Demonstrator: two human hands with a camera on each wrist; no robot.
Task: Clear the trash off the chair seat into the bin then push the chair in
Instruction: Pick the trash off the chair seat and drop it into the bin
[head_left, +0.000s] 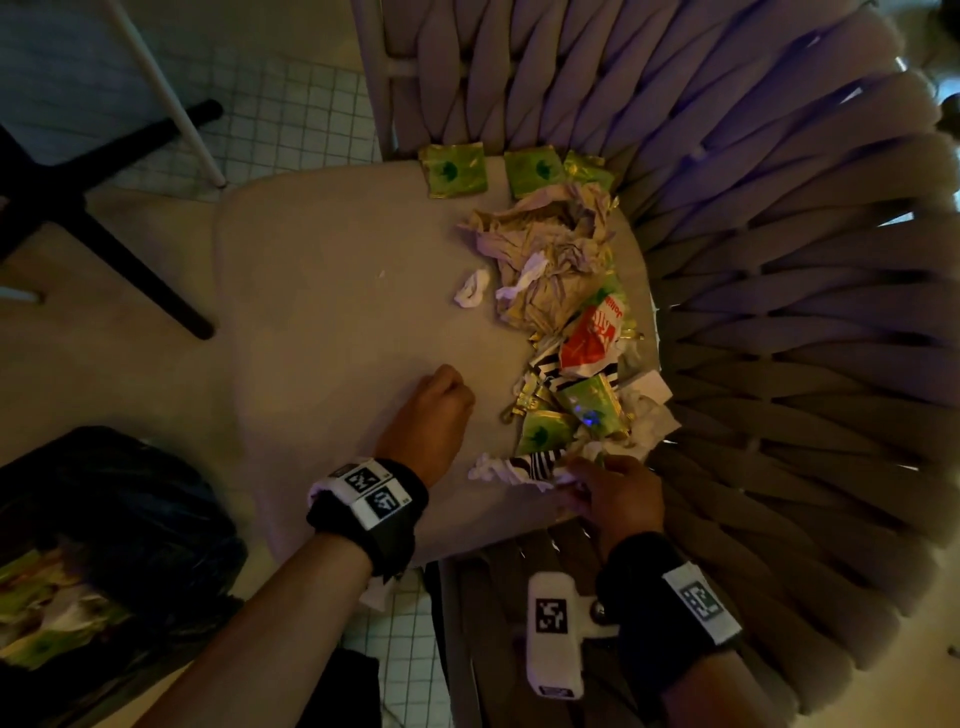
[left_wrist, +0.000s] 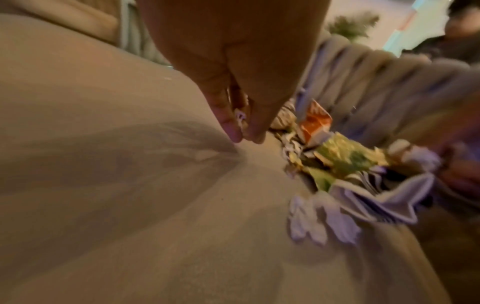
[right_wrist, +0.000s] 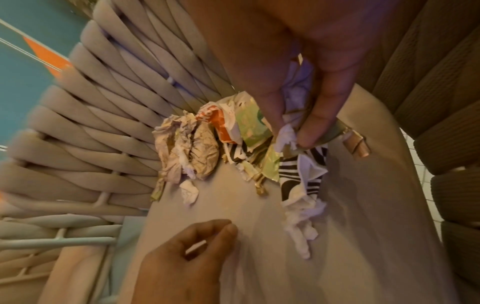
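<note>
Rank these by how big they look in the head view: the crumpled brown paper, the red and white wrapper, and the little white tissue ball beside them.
1. crumpled brown paper
2. red and white wrapper
3. white tissue ball

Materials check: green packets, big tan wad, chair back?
Green packets: glossy foil or plastic film, going by the sheen and gold edges. Big tan wad: matte paper, sharply creased, probably a wrapper or napkin. Chair back: thick padded straps woven over a pale frame, soft matte fabric by the look; the fibre cannot be told.
</note>
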